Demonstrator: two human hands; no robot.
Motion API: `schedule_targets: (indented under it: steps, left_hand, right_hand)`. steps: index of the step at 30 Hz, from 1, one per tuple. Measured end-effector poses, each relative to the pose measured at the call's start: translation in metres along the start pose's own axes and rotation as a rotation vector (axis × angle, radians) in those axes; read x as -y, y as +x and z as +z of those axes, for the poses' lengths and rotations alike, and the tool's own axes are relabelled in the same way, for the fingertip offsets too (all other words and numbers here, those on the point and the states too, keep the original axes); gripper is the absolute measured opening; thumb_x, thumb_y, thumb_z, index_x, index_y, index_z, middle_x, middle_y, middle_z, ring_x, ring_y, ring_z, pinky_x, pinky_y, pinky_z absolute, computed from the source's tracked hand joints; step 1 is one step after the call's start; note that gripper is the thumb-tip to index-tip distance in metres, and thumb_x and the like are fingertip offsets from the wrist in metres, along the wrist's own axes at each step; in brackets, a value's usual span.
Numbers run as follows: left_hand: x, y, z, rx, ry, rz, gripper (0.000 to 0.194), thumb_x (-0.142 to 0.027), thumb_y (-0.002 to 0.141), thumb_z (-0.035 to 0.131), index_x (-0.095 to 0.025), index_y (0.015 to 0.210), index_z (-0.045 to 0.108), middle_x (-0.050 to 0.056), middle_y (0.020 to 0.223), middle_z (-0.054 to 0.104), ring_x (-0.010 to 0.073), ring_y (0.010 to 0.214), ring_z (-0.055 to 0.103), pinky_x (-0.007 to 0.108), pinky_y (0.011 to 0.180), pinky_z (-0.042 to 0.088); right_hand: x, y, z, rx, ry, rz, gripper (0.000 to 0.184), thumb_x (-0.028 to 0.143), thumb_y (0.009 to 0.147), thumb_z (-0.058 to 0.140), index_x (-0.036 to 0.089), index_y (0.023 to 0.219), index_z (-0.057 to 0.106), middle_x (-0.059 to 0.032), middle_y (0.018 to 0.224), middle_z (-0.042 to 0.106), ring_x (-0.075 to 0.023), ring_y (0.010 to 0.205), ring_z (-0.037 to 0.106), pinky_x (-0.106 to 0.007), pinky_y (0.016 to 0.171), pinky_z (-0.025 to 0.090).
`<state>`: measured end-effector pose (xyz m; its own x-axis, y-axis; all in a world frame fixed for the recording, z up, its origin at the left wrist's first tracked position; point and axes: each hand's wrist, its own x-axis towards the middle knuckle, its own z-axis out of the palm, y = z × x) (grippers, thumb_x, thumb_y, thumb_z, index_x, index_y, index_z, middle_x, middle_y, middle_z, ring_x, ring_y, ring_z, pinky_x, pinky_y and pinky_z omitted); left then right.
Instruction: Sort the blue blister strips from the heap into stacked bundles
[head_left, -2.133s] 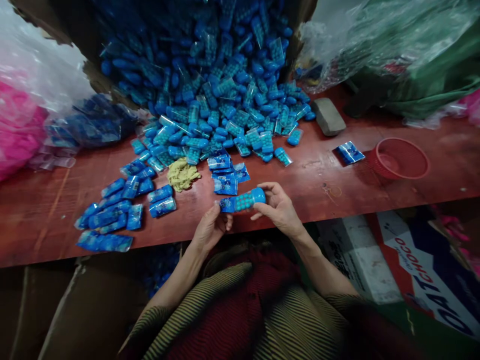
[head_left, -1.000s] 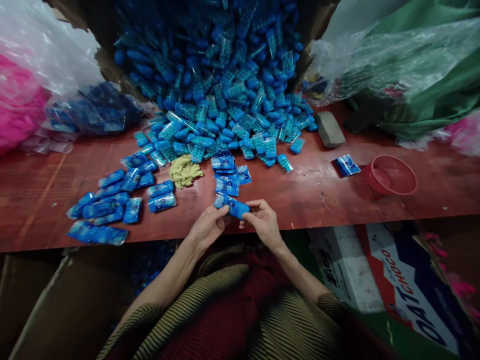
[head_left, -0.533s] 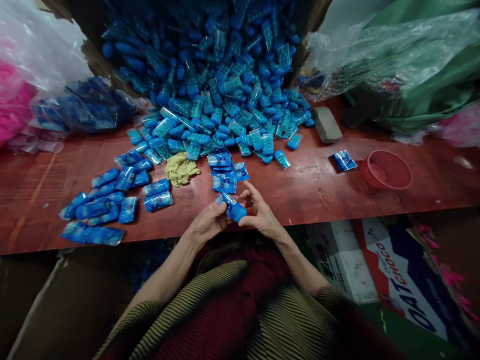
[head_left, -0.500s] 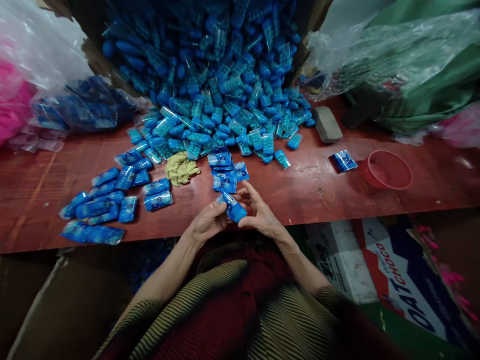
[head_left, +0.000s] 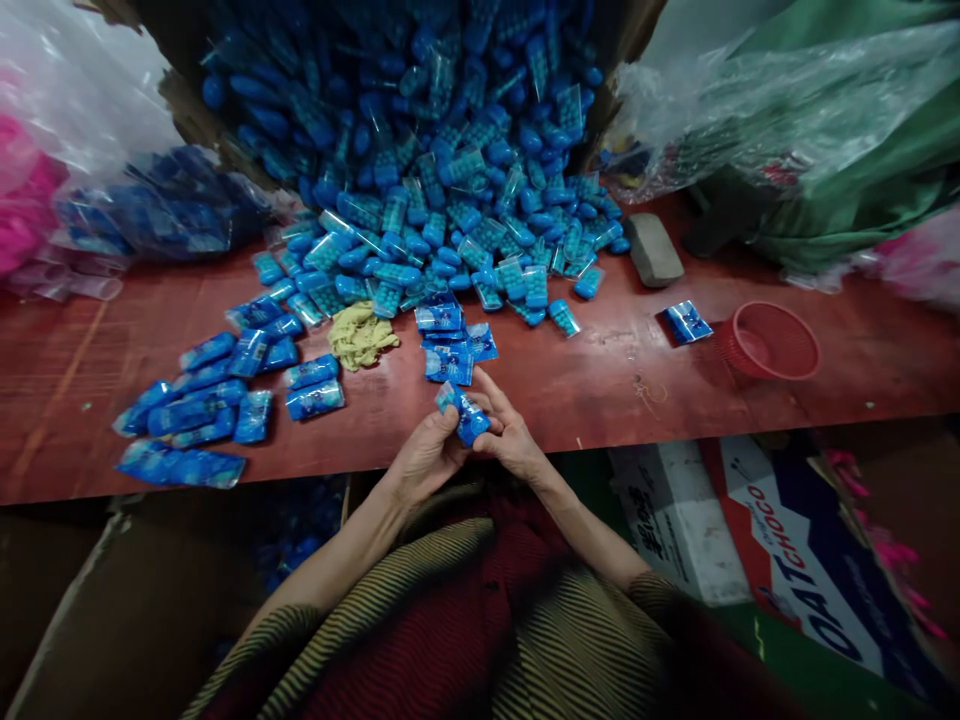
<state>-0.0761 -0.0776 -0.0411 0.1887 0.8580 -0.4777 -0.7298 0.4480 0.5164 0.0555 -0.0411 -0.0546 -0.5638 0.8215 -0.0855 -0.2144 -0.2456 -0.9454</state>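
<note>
A small blue-capped bottle in a printed blue plastic sleeve is held over the table's front edge. My left hand grips its left end, thumb on top. My right hand is closed around its right end. Just behind lie several flat printed blue sleeves, partly overlapping. To the left, several sleeved bottles lie in a loose group. Farther back is a big heap of bare clear bottles with blue caps and turquoise balls inside, spilling from a torn cardboard box.
A crumpled yellow-green cloth lies beside the heap. On the right are a grey block, a folded blue packet and a red plastic basket. Plastic bags stand at the back left. Printed cartons lie below the table.
The printed sleeve, at first only on the bottle's left end, now covers most of it. The bottle has been turned in my hands, and my right fingers have closed in around it.
</note>
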Motion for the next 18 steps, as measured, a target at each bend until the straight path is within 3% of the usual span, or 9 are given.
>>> schedule_targets:
  steps: [3, 6, 8, 10, 12, 14, 16, 18]
  left_hand:
    - [0.004, -0.001, 0.005, -0.028, -0.008, 0.011, 0.025, -0.038, 0.073, 0.070, -0.016, 0.085, 0.066, 0.007, 0.080, 0.071, 0.0224, 0.086, 0.067, 0.031, 0.075, 0.055]
    - [-0.007, -0.006, 0.002, -0.091, -0.020, 0.020, 0.021, -0.035, 0.078, 0.066, -0.015, 0.085, 0.066, 0.008, 0.081, 0.071, 0.0219, 0.085, 0.068, 0.034, 0.078, 0.055]
    - [-0.025, -0.014, -0.010, -0.203, -0.088, 0.097, 0.022, -0.037, 0.083, 0.059, -0.016, 0.083, 0.065, 0.007, 0.080, 0.072, 0.0211, 0.082, 0.068, 0.037, 0.081, 0.054]
    - [-0.048, -0.025, -0.030, -0.339, -0.204, 0.249, 0.032, -0.044, 0.088, 0.047, -0.018, 0.083, 0.065, 0.007, 0.081, 0.072, 0.0211, 0.085, 0.068, 0.038, 0.083, 0.054]
    - [-0.067, -0.037, -0.051, -0.462, -0.306, 0.426, 0.048, -0.055, 0.089, 0.035, -0.017, 0.093, 0.065, 0.010, 0.090, 0.072, 0.0229, 0.095, 0.066, 0.039, 0.084, 0.053]
    - [-0.076, -0.044, -0.065, -0.559, -0.381, 0.465, 0.054, -0.053, 0.091, 0.026, -0.015, 0.100, 0.063, 0.013, 0.093, 0.071, 0.0221, 0.096, 0.066, 0.038, 0.082, 0.054]
    - [-0.071, -0.045, -0.068, -0.598, -0.373, 0.379, 0.047, -0.044, 0.093, 0.027, -0.014, 0.099, 0.063, 0.012, 0.083, 0.071, 0.0218, 0.088, 0.068, 0.038, 0.079, 0.054]
    - [-0.056, -0.038, -0.060, -0.534, -0.284, 0.216, 0.035, -0.033, 0.093, 0.034, -0.013, 0.093, 0.063, 0.009, 0.072, 0.070, 0.0217, 0.078, 0.069, 0.039, 0.078, 0.054]
  right_hand:
    - [-0.004, -0.002, -0.001, -0.017, -0.016, 0.051, 0.093, 0.043, 0.064, 0.078, 0.034, 0.143, 0.030, -0.0001, 0.106, 0.065, -0.0140, 0.080, 0.063, -0.027, 0.073, 0.054]
    - [-0.009, -0.001, -0.003, 0.018, -0.009, -0.006, 0.091, 0.038, 0.064, 0.078, 0.034, 0.142, 0.031, -0.0032, 0.117, 0.060, -0.0167, 0.093, 0.062, -0.031, 0.080, 0.053]
    - [-0.012, 0.000, -0.006, 0.039, 0.005, -0.057, 0.087, 0.038, 0.065, 0.077, 0.033, 0.141, 0.033, -0.0058, 0.123, 0.056, -0.0188, 0.103, 0.060, -0.034, 0.085, 0.051]
    - [-0.014, 0.003, -0.009, 0.007, -0.072, -0.072, 0.071, 0.037, 0.072, 0.071, 0.031, 0.136, 0.041, -0.0059, 0.117, 0.058, -0.0171, 0.097, 0.061, -0.033, 0.083, 0.051]
    - [-0.014, 0.010, -0.012, -0.061, -0.297, -0.095, 0.046, 0.033, 0.080, 0.063, 0.027, 0.124, 0.054, -0.0046, 0.105, 0.061, -0.0146, 0.087, 0.060, -0.032, 0.080, 0.051]
    - [-0.012, 0.022, -0.015, -0.117, -0.591, -0.162, 0.029, 0.027, 0.084, 0.057, 0.024, 0.113, 0.062, -0.0039, 0.097, 0.062, -0.0147, 0.082, 0.058, -0.032, 0.081, 0.048]
    - [-0.012, 0.039, -0.016, -0.153, -0.876, -0.219, 0.026, 0.023, 0.086, 0.055, 0.023, 0.110, 0.064, -0.0054, 0.097, 0.062, -0.0176, 0.088, 0.057, -0.033, 0.085, 0.045]
    - [-0.014, 0.057, -0.015, -0.185, -1.133, -0.209, 0.025, 0.022, 0.087, 0.055, 0.022, 0.110, 0.065, -0.0081, 0.101, 0.062, -0.0215, 0.095, 0.055, -0.035, 0.086, 0.043]
